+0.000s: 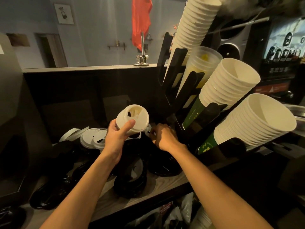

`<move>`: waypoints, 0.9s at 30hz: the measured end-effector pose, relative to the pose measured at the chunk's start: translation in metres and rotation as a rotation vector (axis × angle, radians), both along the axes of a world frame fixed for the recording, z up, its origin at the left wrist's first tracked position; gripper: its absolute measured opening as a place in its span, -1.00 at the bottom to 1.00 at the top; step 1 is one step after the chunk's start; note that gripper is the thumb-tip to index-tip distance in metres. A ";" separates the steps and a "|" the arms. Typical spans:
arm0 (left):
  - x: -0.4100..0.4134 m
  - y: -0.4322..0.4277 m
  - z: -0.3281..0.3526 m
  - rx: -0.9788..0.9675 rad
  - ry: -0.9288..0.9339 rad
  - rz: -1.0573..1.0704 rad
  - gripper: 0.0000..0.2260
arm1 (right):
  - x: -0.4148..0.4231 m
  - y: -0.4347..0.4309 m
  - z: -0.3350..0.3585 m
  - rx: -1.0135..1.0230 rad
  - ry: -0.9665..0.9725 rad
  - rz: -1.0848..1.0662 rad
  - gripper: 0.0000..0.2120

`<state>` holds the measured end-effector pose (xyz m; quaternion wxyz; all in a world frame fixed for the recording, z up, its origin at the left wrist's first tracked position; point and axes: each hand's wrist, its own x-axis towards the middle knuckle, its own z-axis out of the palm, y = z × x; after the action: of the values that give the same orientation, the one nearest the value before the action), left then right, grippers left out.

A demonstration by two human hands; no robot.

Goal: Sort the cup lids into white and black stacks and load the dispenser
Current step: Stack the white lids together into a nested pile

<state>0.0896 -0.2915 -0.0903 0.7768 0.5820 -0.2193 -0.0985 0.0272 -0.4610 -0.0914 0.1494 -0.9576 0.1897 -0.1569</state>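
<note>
Left grip [115,138] clasps white plastic lid stack [132,119], roughly upright, left of black slotted dispenser [178,71]; right grip [165,137] nearer, hold unclear.

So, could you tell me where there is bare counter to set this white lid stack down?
Bare wood shows right of the black lid stack, below the black lids by the dispenser, along the counter front edge. Behind, loose white lids and black ones crowd it.
</note>
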 end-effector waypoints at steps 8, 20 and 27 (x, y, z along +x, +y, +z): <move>0.003 0.000 -0.002 0.019 -0.020 0.017 -0.16 | -0.013 0.002 0.012 0.325 -0.531 0.001 -0.83; 0.009 0.009 0.002 -0.041 -0.043 0.173 -0.19 | -0.008 0.023 0.046 1.095 -0.931 -0.038 -0.75; 0.013 0.015 0.005 -0.038 0.050 0.114 -0.13 | -0.009 0.030 0.052 1.272 -0.907 0.084 -0.74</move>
<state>0.1025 -0.2762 -0.0849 0.7973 0.5761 -0.1682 -0.0643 0.0182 -0.4312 -0.0390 0.7381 -0.5369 0.1271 -0.3882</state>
